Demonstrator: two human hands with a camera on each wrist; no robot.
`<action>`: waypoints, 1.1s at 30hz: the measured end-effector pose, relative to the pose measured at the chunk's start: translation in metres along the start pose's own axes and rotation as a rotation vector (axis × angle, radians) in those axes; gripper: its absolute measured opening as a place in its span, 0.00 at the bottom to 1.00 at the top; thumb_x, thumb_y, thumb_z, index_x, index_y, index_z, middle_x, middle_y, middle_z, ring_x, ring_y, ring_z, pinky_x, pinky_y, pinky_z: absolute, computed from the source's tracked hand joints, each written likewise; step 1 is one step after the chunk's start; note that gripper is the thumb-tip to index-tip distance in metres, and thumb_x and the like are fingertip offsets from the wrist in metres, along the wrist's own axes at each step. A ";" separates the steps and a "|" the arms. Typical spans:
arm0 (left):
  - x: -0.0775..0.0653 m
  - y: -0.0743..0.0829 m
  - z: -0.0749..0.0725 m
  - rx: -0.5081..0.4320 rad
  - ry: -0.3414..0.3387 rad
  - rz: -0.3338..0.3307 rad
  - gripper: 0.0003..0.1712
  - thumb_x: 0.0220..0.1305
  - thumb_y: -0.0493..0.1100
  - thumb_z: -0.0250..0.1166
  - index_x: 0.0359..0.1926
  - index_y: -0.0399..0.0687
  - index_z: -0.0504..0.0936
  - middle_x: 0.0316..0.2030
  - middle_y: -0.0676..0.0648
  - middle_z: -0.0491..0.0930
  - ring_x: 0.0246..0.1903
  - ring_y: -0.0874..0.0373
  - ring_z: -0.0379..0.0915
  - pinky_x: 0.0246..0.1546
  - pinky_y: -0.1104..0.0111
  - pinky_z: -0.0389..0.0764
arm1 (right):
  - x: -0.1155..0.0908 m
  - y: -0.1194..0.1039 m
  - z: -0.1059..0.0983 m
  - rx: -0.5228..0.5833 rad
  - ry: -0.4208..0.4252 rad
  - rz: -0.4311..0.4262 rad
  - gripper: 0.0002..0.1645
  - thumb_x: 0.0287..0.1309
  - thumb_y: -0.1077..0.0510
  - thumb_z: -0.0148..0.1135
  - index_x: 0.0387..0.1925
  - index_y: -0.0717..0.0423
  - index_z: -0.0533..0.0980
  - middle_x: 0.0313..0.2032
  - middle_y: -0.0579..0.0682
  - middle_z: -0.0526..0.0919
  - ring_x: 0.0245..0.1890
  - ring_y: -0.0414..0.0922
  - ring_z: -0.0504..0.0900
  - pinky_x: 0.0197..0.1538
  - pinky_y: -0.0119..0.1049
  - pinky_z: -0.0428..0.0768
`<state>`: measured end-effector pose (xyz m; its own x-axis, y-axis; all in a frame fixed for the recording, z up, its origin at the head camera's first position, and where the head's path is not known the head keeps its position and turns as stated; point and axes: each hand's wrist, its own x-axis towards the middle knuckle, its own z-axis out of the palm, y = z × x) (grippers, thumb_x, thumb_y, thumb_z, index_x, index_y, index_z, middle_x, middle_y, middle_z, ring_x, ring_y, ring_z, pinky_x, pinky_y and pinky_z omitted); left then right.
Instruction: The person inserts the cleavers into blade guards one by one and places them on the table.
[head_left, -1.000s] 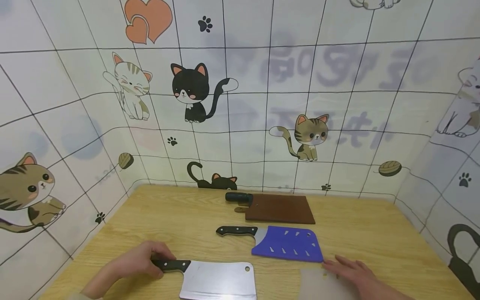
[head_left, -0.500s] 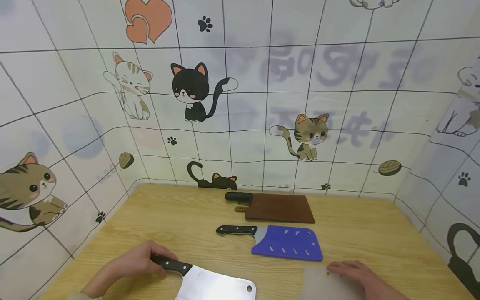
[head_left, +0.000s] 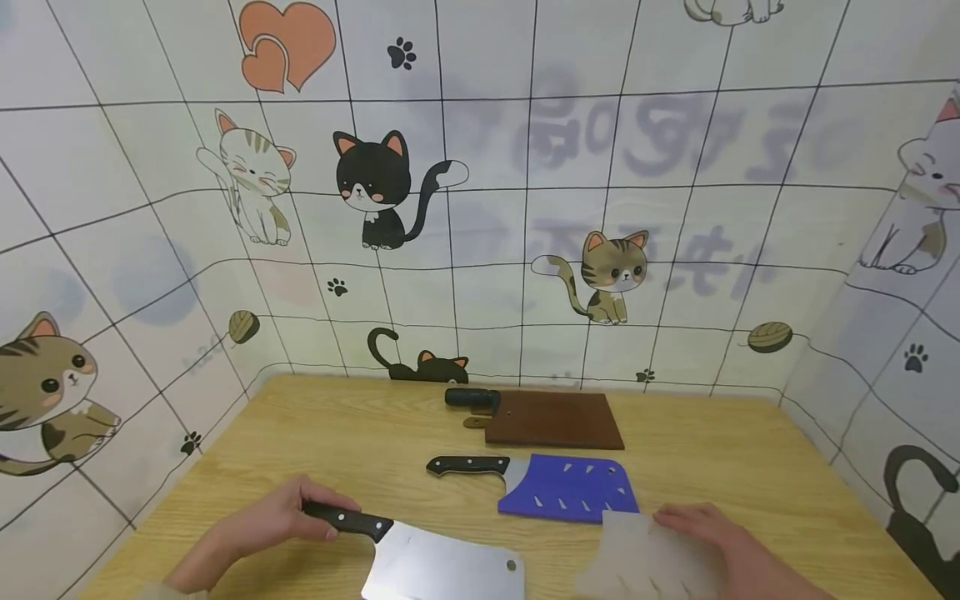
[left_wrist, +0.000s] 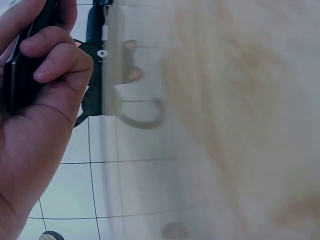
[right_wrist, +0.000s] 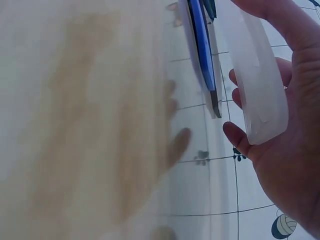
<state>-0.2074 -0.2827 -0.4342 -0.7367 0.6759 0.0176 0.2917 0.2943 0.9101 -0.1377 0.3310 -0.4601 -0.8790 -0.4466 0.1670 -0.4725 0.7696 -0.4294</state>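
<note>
My left hand [head_left: 273, 521] grips the black riveted handle [head_left: 352, 521] of a cleaver [head_left: 450, 567], whose bare silver blade points right, toward the cover. That handle [left_wrist: 22, 75] also shows in the left wrist view, with the fingers curled round it. On the right, my right hand [head_left: 720, 542] holds a translucent whitish blade cover [head_left: 637, 562] with small slits. In the right wrist view the cover [right_wrist: 260, 85] stands between thumb and fingers, clear of the tabletop. The cleaver's lower edge is cut off by the head view's bottom border.
A second cleaver, its blade in a blue slotted cover [head_left: 566, 487], lies mid-table with its black handle [head_left: 468, 465] to the left. Behind it a brown cover or board [head_left: 555, 419] with a dark handle [head_left: 471, 397] lies near the cat-print wall [head_left: 487, 208]. Everything rests on a wooden table [head_left: 337, 433].
The left hand has lifted the cleaver's handle and tilted the blade. The right hand has taken hold of the white cover and raised it from the table. The head view has shifted slightly.
</note>
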 end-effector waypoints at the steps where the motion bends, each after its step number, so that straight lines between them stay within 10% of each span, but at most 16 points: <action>1: 0.002 0.002 -0.001 -0.002 0.019 -0.005 0.18 0.63 0.33 0.69 0.55 0.40 0.87 0.47 0.47 0.87 0.39 0.63 0.78 0.39 0.71 0.78 | 0.003 -0.003 -0.002 -0.001 -0.004 0.012 0.50 0.44 0.35 0.81 0.70 0.35 0.73 0.63 0.46 0.77 0.60 0.46 0.74 0.49 0.60 0.79; 12: 0.029 0.015 0.001 0.045 0.253 -0.088 0.22 0.65 0.39 0.71 0.59 0.35 0.84 0.48 0.40 0.84 0.35 0.60 0.74 0.34 0.69 0.76 | 0.042 -0.023 -0.009 -0.064 0.162 -0.183 0.52 0.35 0.37 0.84 0.67 0.41 0.77 0.62 0.46 0.78 0.59 0.40 0.73 0.50 0.47 0.79; 33: 0.040 0.009 0.008 0.031 0.344 -0.114 0.25 0.64 0.40 0.72 0.60 0.34 0.83 0.41 0.41 0.85 0.28 0.59 0.65 0.28 0.70 0.68 | 0.064 -0.038 0.003 0.063 0.138 -0.168 0.50 0.34 0.38 0.85 0.64 0.43 0.79 0.61 0.43 0.79 0.59 0.43 0.73 0.52 0.55 0.76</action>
<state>-0.2290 -0.2475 -0.4287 -0.9262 0.3723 0.0595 0.2102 0.3790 0.9012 -0.1758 0.2723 -0.4356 -0.7904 -0.4962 0.3592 -0.6123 0.6573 -0.4394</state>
